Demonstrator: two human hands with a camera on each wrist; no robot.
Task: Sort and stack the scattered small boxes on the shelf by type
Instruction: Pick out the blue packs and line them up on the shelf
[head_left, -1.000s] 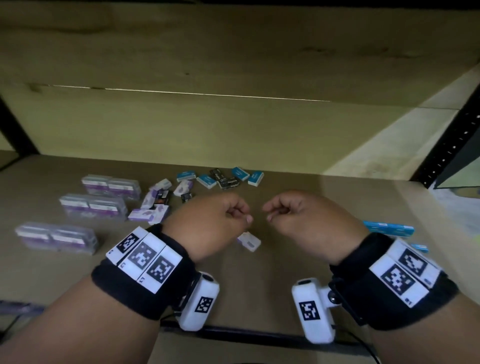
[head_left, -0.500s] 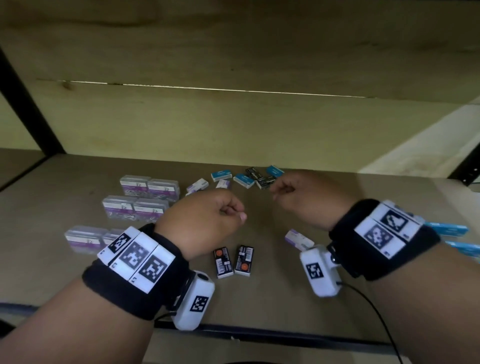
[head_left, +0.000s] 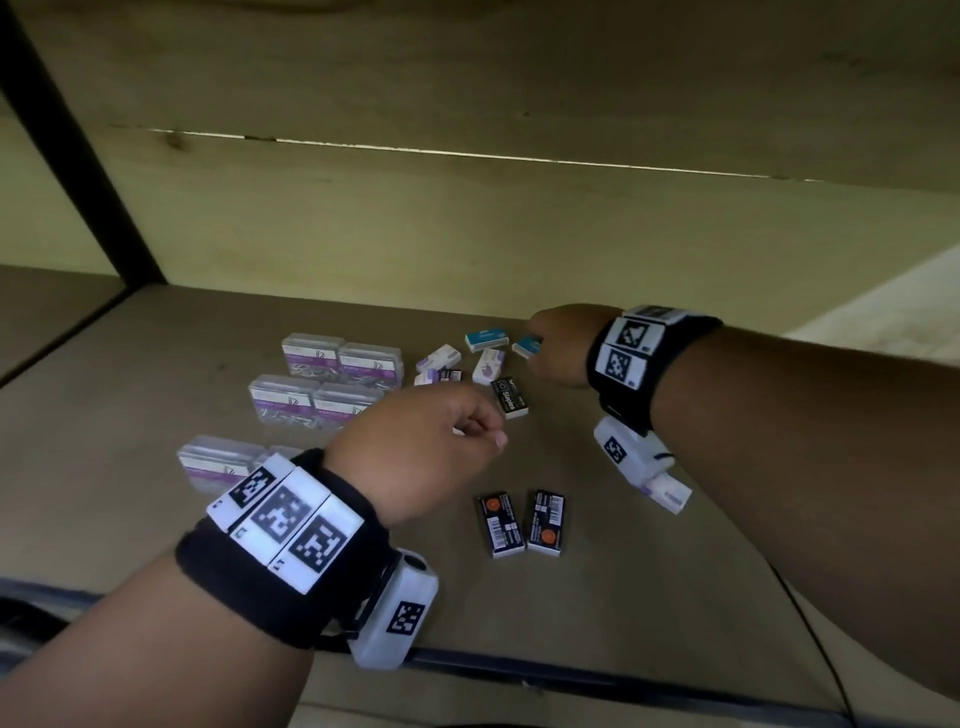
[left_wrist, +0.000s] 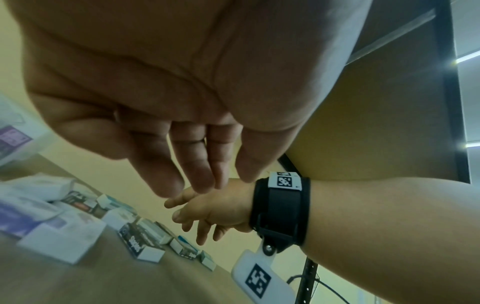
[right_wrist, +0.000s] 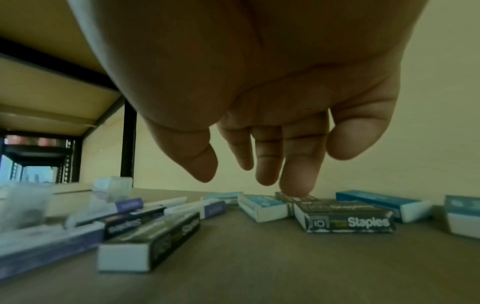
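Small boxes lie scattered at the back of the shelf: blue ones (head_left: 485, 339), purple-and-white ones (head_left: 488, 364) and a black staples box (head_left: 510, 397). Two black boxes with orange dots (head_left: 500, 525) lie side by side nearer the front. My right hand (head_left: 540, 343) reaches over the back cluster. In the right wrist view its fingers (right_wrist: 298, 181) hang down and one fingertip touches a black staples box (right_wrist: 345, 218); the hand holds nothing. My left hand (head_left: 488, 431) hovers mid-shelf, loosely curled and empty. Its fingers (left_wrist: 197, 164) look relaxed in the left wrist view.
Clear plastic cases with purple labels (head_left: 343, 358) stand in rows at the left. One purple-and-white box (head_left: 670, 493) lies under my right wrist. A black upright post (head_left: 78, 156) rises at the back left. The shelf's front edge (head_left: 519, 670) runs below, with a cable (head_left: 826, 649) over it.
My right hand has stretched forward to the back cluster and its fingers have uncurled. The left hand has stayed mid-shelf. The view has shifted left.
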